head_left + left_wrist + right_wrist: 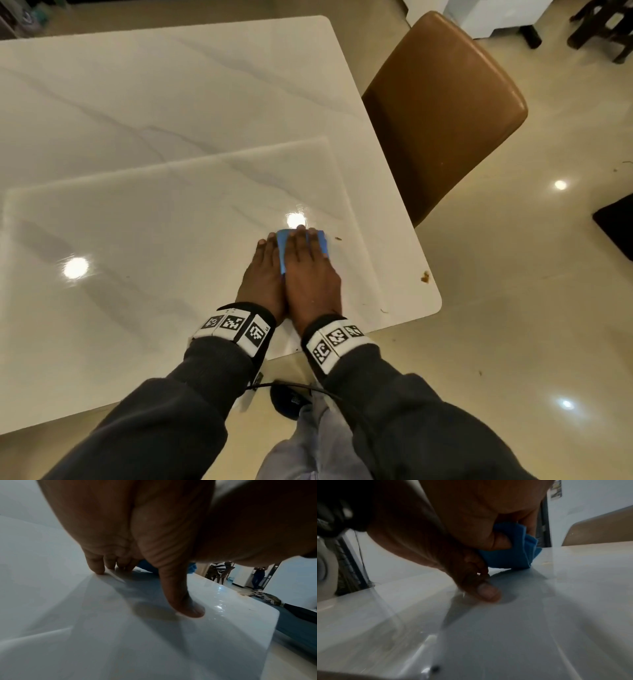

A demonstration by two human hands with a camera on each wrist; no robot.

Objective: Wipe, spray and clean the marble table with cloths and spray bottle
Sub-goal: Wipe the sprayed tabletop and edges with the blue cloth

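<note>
both hands, left hand (263,274) and right hand (310,270), fingers straight and together, press the folded blue cloth (318,240) onto the glossy white marble table (137,102); brown crumbs (425,277) remain, so wiping looks unfinished.

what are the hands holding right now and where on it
Both hands, left and right, press flat on top of a folded blue cloth on the table; neither lifts it.

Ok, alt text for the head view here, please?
Both hands, left hand and right hand, press side by side on a folded blue cloth near the right corner of a white marble table. A brown chair stands beside it; a brown smear marks the edge.
</note>
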